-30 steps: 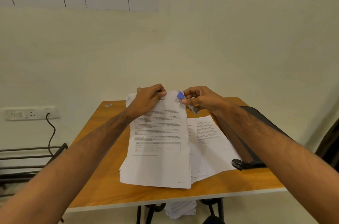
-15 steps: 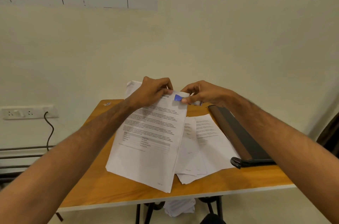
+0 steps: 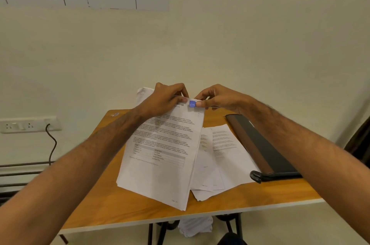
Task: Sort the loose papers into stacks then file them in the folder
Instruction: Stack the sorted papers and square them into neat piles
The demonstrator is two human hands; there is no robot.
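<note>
The left hand (image 3: 166, 99) pinches the far edge of a printed stack of papers (image 3: 162, 150), fingers curled over the top with the thumb beneath, and the right hand (image 3: 218, 98) holds a small blue clip (image 3: 192, 103) between thumb and fingertips, set on that same far edge just right of the left thumb. A second ago the clip hung off the stack's corner, apart from the page; now it sits on the paper, and the stack has swung so its near corner points towards the near edge of the wooden table (image 3: 112, 208). That suggests this stack is sorted and being fastened, though whether the clip has fully bitten I cannot tell. More loose sheets (image 3: 224, 156) lie fanned on the table just right of the held stack, partly under it, still unclipped. The dark folder (image 3: 264, 150) lies closed at the right side of the table, touching those sheets, so filing looks not yet begun
</note>
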